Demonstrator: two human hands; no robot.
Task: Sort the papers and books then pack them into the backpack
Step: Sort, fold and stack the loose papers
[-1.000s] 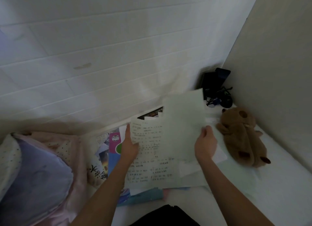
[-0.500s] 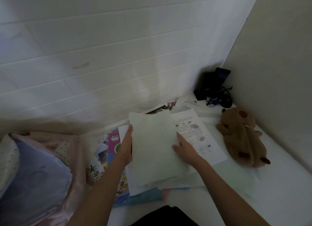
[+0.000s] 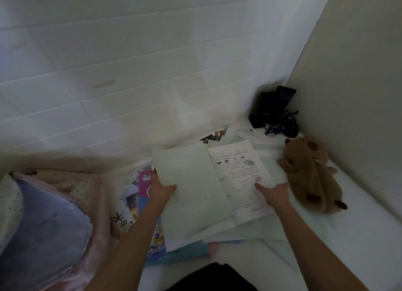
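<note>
On the bed, left hand [image 3: 159, 189] pinches the blank sheet [image 3: 191, 190]; right hand [image 3: 273, 192] (fingers spread) should slide the printed worksheet [image 3: 237, 171] flush.

— That top sheet [image 3: 191, 188] on the pile, plain paper?
— Yes, matt, pale and smooth. The printed worksheet [image 3: 239, 171] to its right is thin matt paper too.
— And the colourful books [image 3: 139, 195] on the left?
— Their covers look glossy, like coated card.
— The brown toy [image 3: 313, 175] on the right?
— Soft plush, fuzzy all over.
— The bundle [image 3: 43, 221] near left?
— Cloth, dotted and soft. The black box [image 3: 269, 108] in the far corner looks like hard matt plastic, and the wall [image 3: 152, 62] is smooth white panelling.
</note>
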